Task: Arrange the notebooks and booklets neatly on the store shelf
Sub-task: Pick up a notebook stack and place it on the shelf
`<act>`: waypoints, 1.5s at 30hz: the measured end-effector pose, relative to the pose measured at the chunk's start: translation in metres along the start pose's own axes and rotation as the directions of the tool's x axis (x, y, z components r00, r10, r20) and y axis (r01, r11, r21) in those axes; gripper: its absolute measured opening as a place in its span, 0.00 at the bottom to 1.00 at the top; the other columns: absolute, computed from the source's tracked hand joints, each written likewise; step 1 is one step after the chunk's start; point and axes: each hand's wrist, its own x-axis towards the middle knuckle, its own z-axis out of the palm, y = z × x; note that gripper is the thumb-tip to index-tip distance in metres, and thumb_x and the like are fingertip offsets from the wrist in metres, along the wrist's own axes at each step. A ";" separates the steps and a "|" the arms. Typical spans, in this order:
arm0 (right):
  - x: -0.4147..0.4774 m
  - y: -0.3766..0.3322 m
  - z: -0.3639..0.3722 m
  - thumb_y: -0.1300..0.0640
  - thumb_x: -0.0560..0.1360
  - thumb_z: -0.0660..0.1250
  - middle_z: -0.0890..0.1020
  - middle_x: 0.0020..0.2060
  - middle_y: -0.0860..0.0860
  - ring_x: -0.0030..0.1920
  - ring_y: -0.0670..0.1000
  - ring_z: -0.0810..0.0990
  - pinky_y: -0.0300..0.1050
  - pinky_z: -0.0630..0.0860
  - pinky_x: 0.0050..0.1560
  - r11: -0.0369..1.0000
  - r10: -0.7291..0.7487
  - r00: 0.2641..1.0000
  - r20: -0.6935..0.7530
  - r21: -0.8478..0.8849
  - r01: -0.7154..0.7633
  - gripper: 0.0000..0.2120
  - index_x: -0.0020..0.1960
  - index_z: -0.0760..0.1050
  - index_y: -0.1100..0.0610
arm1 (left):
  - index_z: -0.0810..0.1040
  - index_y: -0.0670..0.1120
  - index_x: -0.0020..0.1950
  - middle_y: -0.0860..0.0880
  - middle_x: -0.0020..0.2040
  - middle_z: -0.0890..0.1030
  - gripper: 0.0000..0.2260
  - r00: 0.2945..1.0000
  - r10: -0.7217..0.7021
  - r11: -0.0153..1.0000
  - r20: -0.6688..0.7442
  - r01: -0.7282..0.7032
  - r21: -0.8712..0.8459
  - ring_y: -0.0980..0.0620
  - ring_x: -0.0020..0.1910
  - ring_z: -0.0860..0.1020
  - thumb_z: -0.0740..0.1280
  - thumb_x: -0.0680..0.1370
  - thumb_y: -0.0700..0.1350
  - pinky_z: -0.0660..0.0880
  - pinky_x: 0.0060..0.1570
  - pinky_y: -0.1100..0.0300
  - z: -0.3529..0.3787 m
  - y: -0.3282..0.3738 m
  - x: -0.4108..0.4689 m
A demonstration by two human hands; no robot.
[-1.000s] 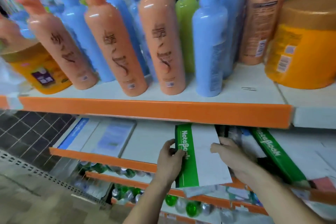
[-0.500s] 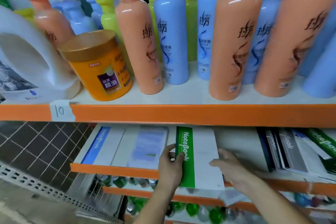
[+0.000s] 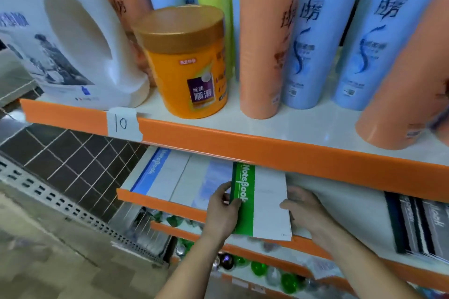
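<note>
A white notebook with a green spine band (image 3: 264,201) lies flat on the middle shelf (image 3: 340,211), its near edge jutting over the orange shelf lip. My left hand (image 3: 223,211) grips its green left edge, thumb on top. My right hand (image 3: 301,206) touches its right edge with loosely bent fingers. To the left lie a blue-banded notebook (image 3: 158,172) and a pale blue booklet (image 3: 209,182). A pile of dark notebooks (image 3: 418,223) sits at the right.
The upper shelf carries orange and blue shampoo bottles (image 3: 320,39), an orange jar (image 3: 187,60) and a white jug (image 3: 63,31), close above the notebooks. A "10" price tag (image 3: 124,124) sticks to its lip. Green bottles (image 3: 257,267) fill the shelf below. Tiled floor lies at left.
The view has swung left and closer. The green notebook has slid left toward the pale blue booklet, with both hands staying on its edges.
</note>
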 end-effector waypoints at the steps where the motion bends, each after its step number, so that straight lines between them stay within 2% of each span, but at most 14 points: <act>1: 0.005 -0.004 0.010 0.67 0.75 0.65 0.86 0.49 0.48 0.48 0.49 0.85 0.49 0.79 0.47 1.000 -0.011 1.000 0.026 -0.016 0.011 0.16 0.57 0.81 0.52 | 0.72 0.54 0.71 0.46 0.53 0.79 0.18 1.000 0.000 1.000 -0.020 0.000 0.000 0.51 0.46 0.82 0.65 0.82 0.41 0.80 0.39 0.58 -0.011 0.000 0.000; 5: 0.019 -0.020 0.060 0.68 0.74 0.64 0.87 0.43 0.48 0.48 0.55 0.85 0.56 0.81 0.50 0.995 -0.017 0.990 0.141 -0.100 0.032 0.20 0.57 0.79 0.46 | 0.76 0.54 0.67 0.45 0.51 0.79 0.17 0.992 -0.011 1.000 -0.126 0.008 -0.027 0.52 0.41 0.82 0.67 0.81 0.38 0.80 0.34 0.60 -0.068 -0.008 0.010; 8: 0.028 -0.034 0.103 0.70 0.75 0.64 0.87 0.39 0.48 0.45 0.53 0.85 0.50 0.81 0.42 0.995 -0.024 0.985 0.173 -0.092 0.040 0.20 0.56 0.79 0.47 | 0.78 0.52 0.64 0.45 0.52 0.79 0.16 0.988 -0.009 1.000 -0.152 0.007 -0.011 0.49 0.43 0.83 0.68 0.80 0.37 0.82 0.37 0.56 -0.112 -0.016 0.029; 11: 0.042 -0.046 0.149 0.71 0.74 0.66 0.86 0.40 0.51 0.43 0.53 0.85 0.53 0.82 0.45 0.992 -0.076 0.992 0.105 -0.088 0.085 0.20 0.51 0.81 0.47 | 0.80 0.48 0.62 0.49 0.50 0.82 0.13 0.985 0.030 0.999 -0.169 -0.024 0.037 0.50 0.43 0.84 0.70 0.78 0.37 0.83 0.44 0.50 -0.159 -0.027 0.058; 13: 0.052 -0.055 0.183 0.74 0.74 0.65 0.85 0.37 0.50 0.37 0.49 0.84 0.47 0.79 0.39 0.997 -0.071 0.997 0.036 -0.037 0.072 0.17 0.45 0.81 0.52 | 0.81 0.47 0.61 0.50 0.48 0.83 0.13 0.988 0.039 0.998 -0.152 -0.030 0.062 0.50 0.44 0.84 0.70 0.78 0.37 0.82 0.48 0.49 -0.192 -0.031 0.080; 15: 0.062 -0.062 0.216 0.75 0.74 0.66 0.84 0.37 0.53 0.34 0.48 0.83 0.45 0.77 0.36 0.998 -0.065 0.998 0.002 -0.015 0.065 0.14 0.45 0.80 0.57 | 0.81 0.53 0.57 0.53 0.46 0.82 0.14 0.993 0.054 0.996 -0.102 -0.047 0.077 0.51 0.45 0.83 0.68 0.78 0.35 0.82 0.49 0.53 -0.222 -0.033 0.098; 18: 0.073 -0.069 0.256 0.75 0.73 0.66 0.83 0.40 0.60 0.38 0.56 0.82 0.53 0.78 0.41 0.997 -0.070 0.997 -0.013 -0.016 0.070 0.12 0.47 0.79 0.60 | 0.77 0.59 0.46 0.59 0.43 0.81 0.20 0.994 0.111 0.976 -0.010 -0.108 0.189 0.56 0.43 0.80 0.67 0.77 0.32 0.76 0.41 0.67 -0.260 -0.034 0.121; 23: 0.085 -0.074 0.284 0.77 0.72 0.64 0.82 0.40 0.55 0.37 0.51 0.80 0.44 0.76 0.38 0.998 -0.043 0.997 -0.069 -0.050 0.040 0.16 0.51 0.78 0.60 | 0.79 0.55 0.54 0.54 0.47 0.83 0.20 0.987 0.130 0.967 0.091 -0.146 0.210 0.54 0.48 0.81 0.68 0.76 0.30 0.77 0.46 0.69 -0.285 -0.042 0.149; 26: 0.091 -0.070 0.293 0.78 0.71 0.63 0.83 0.40 0.57 0.36 0.49 0.79 0.40 0.75 0.35 0.996 -0.046 0.994 -0.096 -0.081 0.039 0.17 0.56 0.79 0.65 | 0.81 0.55 0.54 0.52 0.49 0.85 0.17 0.985 0.132 0.968 0.111 -0.153 0.201 0.51 0.50 0.83 0.71 0.75 0.33 0.81 0.53 0.58 -0.289 -0.051 0.161; 29: 0.099 -0.066 0.296 0.78 0.70 0.63 0.84 0.41 0.58 0.36 0.51 0.81 0.39 0.74 0.36 0.995 -0.048 0.992 -0.119 -0.097 0.036 0.19 0.57 0.80 0.68 | 0.83 0.54 0.57 0.55 0.49 0.86 0.16 0.981 0.137 0.967 0.136 -0.162 0.196 0.55 0.49 0.84 0.72 0.75 0.36 0.82 0.54 0.51 -0.290 -0.061 0.169; 33: 0.105 -0.064 0.301 0.77 0.70 0.64 0.83 0.39 0.53 0.41 0.55 0.82 0.42 0.76 0.39 0.996 -0.022 0.992 -0.128 -0.093 0.010 0.21 0.57 0.81 0.60 | 0.82 0.52 0.60 0.55 0.49 0.85 0.17 0.982 0.137 0.963 0.128 -0.162 0.213 0.55 0.49 0.83 0.70 0.75 0.35 0.82 0.54 0.51 -0.293 -0.064 0.177; 37: 0.110 -0.063 0.308 0.76 0.71 0.65 0.82 0.35 0.51 0.40 0.56 0.82 0.46 0.77 0.41 0.990 -0.046 0.991 -0.128 -0.139 0.028 0.23 0.59 0.80 0.56 | 0.81 0.55 0.55 0.53 0.48 0.81 0.17 0.977 0.172 0.951 0.126 -0.198 0.236 0.52 0.50 0.81 0.67 0.76 0.34 0.81 0.51 0.53 -0.296 -0.057 0.177; 42: 0.113 -0.061 0.311 0.76 0.72 0.63 0.83 0.35 0.49 0.35 0.48 0.80 0.36 0.74 0.31 0.992 -0.049 0.988 -0.145 -0.122 0.032 0.23 0.59 0.80 0.54 | 0.73 0.69 0.52 0.60 0.53 0.73 0.24 0.983 0.123 0.930 0.138 -0.163 0.330 0.53 0.58 0.74 0.65 0.77 0.35 0.76 0.60 0.55 -0.296 -0.062 0.184; 45: 0.116 -0.059 0.313 0.76 0.73 0.63 0.83 0.34 0.52 0.34 0.48 0.79 0.32 0.73 0.31 0.987 -0.072 0.984 -0.164 -0.151 0.047 0.24 0.60 0.81 0.55 | 0.73 0.62 0.59 0.58 0.54 0.72 0.22 0.983 0.113 0.936 0.145 -0.154 0.315 0.57 0.55 0.74 0.64 0.79 0.34 0.75 0.55 0.64 -0.296 -0.062 0.186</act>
